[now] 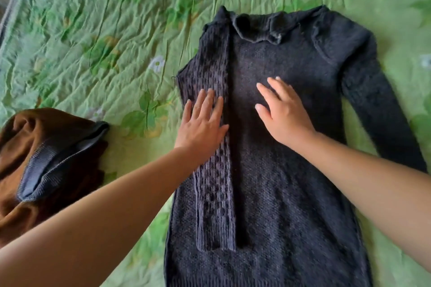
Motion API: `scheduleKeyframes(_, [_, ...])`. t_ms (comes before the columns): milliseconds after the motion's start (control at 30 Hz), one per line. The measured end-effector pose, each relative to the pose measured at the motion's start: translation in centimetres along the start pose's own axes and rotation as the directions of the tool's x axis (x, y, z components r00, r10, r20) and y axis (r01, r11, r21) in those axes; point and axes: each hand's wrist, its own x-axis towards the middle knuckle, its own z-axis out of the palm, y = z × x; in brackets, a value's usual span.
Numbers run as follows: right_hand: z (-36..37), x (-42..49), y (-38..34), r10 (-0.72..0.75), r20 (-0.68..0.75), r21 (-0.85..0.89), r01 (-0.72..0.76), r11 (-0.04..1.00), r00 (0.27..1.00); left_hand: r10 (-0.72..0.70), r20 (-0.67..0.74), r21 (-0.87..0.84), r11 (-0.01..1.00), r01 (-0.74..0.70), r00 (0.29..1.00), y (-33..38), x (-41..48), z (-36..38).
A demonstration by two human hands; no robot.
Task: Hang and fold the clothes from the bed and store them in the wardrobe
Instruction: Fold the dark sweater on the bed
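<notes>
**One sleeve folded in, the other waiting**

The dark sweater point(268, 193) lies flat on the green bedspread point(93, 42), its collar point(256, 28) beyond the fingertips of both hands. The left hand point(201, 121) rests palm down, fingers straight and gripping nothing, on the sleeve point(214, 193) that is folded lengthwise over the body. That sleeve runs from ahead of this hand back under the wrist towards the hem. The right hand point(283, 112) lies just beside it on the chest of the sweater, also flat and relaxed, holding nothing. Both look to be pressing the knit smooth.

The step in hand seems to be the fold itself, about halfway through its sleeves. The other sleeve point(373, 100) stretches out on the bedspread to the outer side of the right hand, not yet turned in.

The next move probably calls for the right hand to reach outward, take that sleeve and lay it across to match. The body would then be doubled up from the hem.

A brown garment point(46, 147) lies crumpled well out beyond the left hand's outer side, unfolded.
</notes>
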Motion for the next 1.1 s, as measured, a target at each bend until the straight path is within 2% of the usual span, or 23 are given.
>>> scheduleKeyframes(67, [-1.8,-5.3,3.7,0.182,-0.132,0.036,-0.178,0.983,0.975,0.097,0.03,-0.028,0.995,-0.096,0.995,3.6,-1.1,-0.3])
scheduleKeyframes(100, [-2.7,-7.8,5.6,0.302,-0.182,0.049,-0.299,0.953,0.936,0.133,0.049,-0.058,0.99,-0.13,0.99,5.5,-1.5,-0.4])
scheduleKeyframes(167, [-4.5,-12.7,9.6,0.538,-0.221,0.021,-0.548,0.836,0.813,0.206,0.077,-0.143,0.971,-0.193,0.976,9.4,-2.3,-0.4])
scheduleKeyframes(267, [-6.4,-18.4,14.7,0.811,-0.13,0.027,-0.816,0.578,0.57,0.319,0.114,-0.26,0.923,-0.282,0.941,15.3,-3.5,0.5])
scheduleKeyframes(333, [-6.9,-20.4,17.2,0.888,-0.015,0.132,-0.879,0.457,0.46,0.362,0.158,-0.334,0.895,-0.295,0.919,18.8,-4.0,1.3])
scheduleKeyframes(400, [-6.8,-21.3,19.3,0.919,0.026,0.238,-0.895,0.376,0.393,0.373,0.16,-0.43,0.86,-0.276,0.914,21.9,-4.4,2.1])
scheduleKeyframes(467, [-7.0,-21.5,20.5,0.938,0.094,0.348,-0.894,0.284,0.335,0.328,0.15,-0.555,0.808,-0.195,0.933,24.3,-4.5,2.6])
scheduleKeyframes(533, [-7.6,-21.5,20.7,0.926,0.125,0.473,-0.842,0.259,0.356,0.216,0.185,-0.709,0.705,-0.022,0.959,26.1,-4.5,2.7])
scheduleKeyframes(600, [-8.7,-21.5,19.1,0.899,0.053,0.607,-0.729,0.316,0.434,0.09,0.284,-0.845,0.494,0.205,0.955,27.7,-4.3,2.1])
scheduleKeyframes(667, [-9.7,-21.9,15.9,0.796,-0.043,0.662,-0.58,0.475,0.603,-0.03,0.342,-0.903,0.264,0.338,0.939,28.5,-3.6,0.8])
scheduleKeyframes(700, [-9.8,-22.4,14.1,0.691,-0.095,0.64,-0.488,0.593,0.716,-0.057,0.393,-0.911,0.11,0.397,0.918,28.7,-3.1,-0.1])
scheduleKeyframes(767, [-9.4,-23.4,10.9,0.379,-0.156,0.512,-0.253,0.821,0.912,0.008,0.502,-0.849,-0.186,0.495,0.865,28.4,-2.1,-2.1])
scheduleKeyframes(800, [-8.8,-23.9,9.5,0.233,-0.115,0.445,-0.16,0.881,0.966,0.045,0.526,-0.818,-0.246,0.52,0.849,28.0,-2.0,-2.8])
scheduleKeyframes(833, [-8.3,-24.2,8.2,0.135,-0.048,0.391,-0.106,0.914,0.99,0.057,0.538,-0.812,-0.232,0.535,0.841,27.5,-2.1,-3.3])
scheduleKeyframes(867, [-7.7,-24.3,7.2,0.078,-0.001,0.351,-0.073,0.933,0.997,0.038,0.533,-0.832,-0.158,0.531,0.846,27.1,-2.3,-3.5])
scheduleKeyframes(900, [-7.2,-24.4,6.5,0.054,0.018,0.344,-0.057,0.937,0.998,-0.004,0.508,-0.861,-0.036,0.508,0.861,26.6,-2.6,-3.3])
scheduleKeyframes(933, [-6.7,-24.5,6.0,0.062,0.019,0.389,-0.064,0.919,0.998,-0.068,0.47,-0.875,0.092,0.475,0.88,26.1,-2.9,-3.2])
scheduleKeyframes(967, [-6.3,-24.5,5.6,0.117,0.009,0.492,-0.106,0.864,0.993,-0.129,0.444,-0.873,0.159,0.46,0.887,25.7,-3.3,-2.9])
scheduleKeyframes(1000, [-5.9,-24.5,5.4,0.234,-0.007,0.613,-0.181,0.769,0.972,-0.168,0.442,-0.869,0.162,0.467,0.881,25.1,-3.6,-2.7])
scheduleKeyframes(1033, [-5.5,-24.2,5.3,0.394,0.005,0.722,-0.276,0.635,0.919,-0.177,0.467,-0.869,0.093,0.487,0.867,24.5,-3.9,-2.6])
scheduleKeyframes(1067, [-5.2,-23.7,5.5,0.545,0.091,0.816,-0.377,0.439,0.833,-0.157,0.5,-0.862,-0.004,0.506,0.851,23.9,-4.1,-2.6])
scheduleKeyframes(1100, [-4.9,-23.0,5.7,0.609,0.273,0.875,-0.455,0.164,0.745,-0.125,0.531,-0.847,-0.09,0.523,0.838,23.2,-4.3,-2.6])
